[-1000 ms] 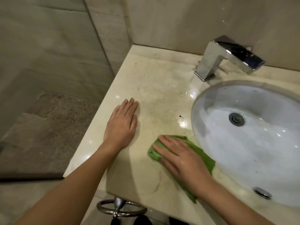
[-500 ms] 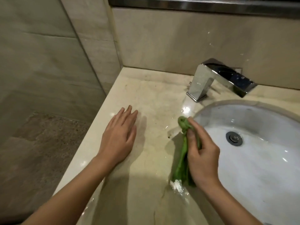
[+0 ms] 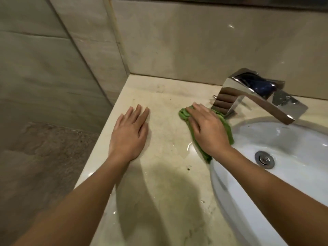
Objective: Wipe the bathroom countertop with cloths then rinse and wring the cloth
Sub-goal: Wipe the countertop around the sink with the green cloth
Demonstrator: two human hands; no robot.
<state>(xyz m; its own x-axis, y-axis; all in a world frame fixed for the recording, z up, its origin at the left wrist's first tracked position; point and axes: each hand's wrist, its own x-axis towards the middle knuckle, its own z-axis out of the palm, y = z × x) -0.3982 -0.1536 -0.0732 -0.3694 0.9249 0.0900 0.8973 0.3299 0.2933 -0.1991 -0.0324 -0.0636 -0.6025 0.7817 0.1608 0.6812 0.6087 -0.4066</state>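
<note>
The green cloth lies flat on the desk just left of the faucet's base and runs from there toward the person along the basin rim; whether it touches the base I cannot tell. The right grip is released, fingers straight, with the palm pressing the cloth down rather than clutching it. The left grip is likewise released, flat on bare desk well left of the faucet, apparently as a brace. To wipe well here, I judge flat palm pressure best, so the whole cloth drags. Work it tight around the faucet's foot, then draw overlapping strokes from the faucet toward the person, sweeping the dark speck and the wet patches in front of the faucet into the basin. The faint brown marks on the desk left of the faucet, toward the wall, look due a pass too. Rinsing under the faucet comes after.
</note>
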